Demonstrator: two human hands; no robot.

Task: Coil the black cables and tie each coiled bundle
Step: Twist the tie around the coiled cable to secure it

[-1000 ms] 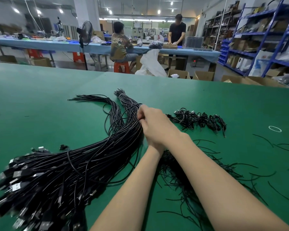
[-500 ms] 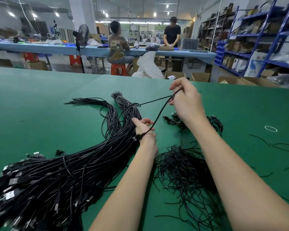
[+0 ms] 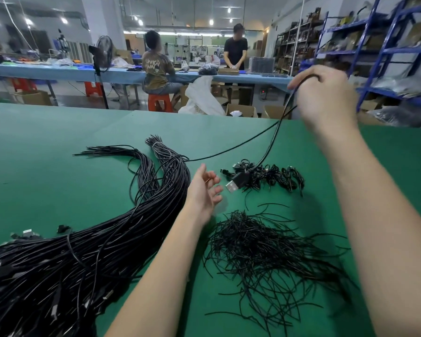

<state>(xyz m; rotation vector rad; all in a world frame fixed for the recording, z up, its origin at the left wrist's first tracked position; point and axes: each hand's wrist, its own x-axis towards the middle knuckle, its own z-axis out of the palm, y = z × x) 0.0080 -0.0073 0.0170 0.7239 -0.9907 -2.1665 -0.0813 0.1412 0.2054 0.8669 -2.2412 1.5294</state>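
Observation:
A thick sheaf of loose black cables [image 3: 88, 251] sweeps across the green table [image 3: 46, 171] from the near left to the middle. My right hand [image 3: 326, 96] is raised high and grips one black cable [image 3: 272, 139] pulled out of that sheaf. The cable's USB plug [image 3: 236, 182] dangles just above the table. My left hand [image 3: 203, 190] hovers open beside the plug, fingers spread, holding nothing. A row of coiled, tied bundles [image 3: 272, 176] lies behind the plug. A heap of thin black ties [image 3: 265, 254] sits between my forearms.
Beyond the table's far edge are cardboard boxes [image 3: 241, 110], a white bag [image 3: 202, 98] and a blue workbench [image 3: 122, 72] with two people at it. A standing fan [image 3: 102, 54] is at the left. Blue shelving [image 3: 387, 52] fills the right side.
My right hand has lifted up and to the right, drawing one cable out of the sheaf. My left hand has let go of the cable and opened; the plug now hangs free.

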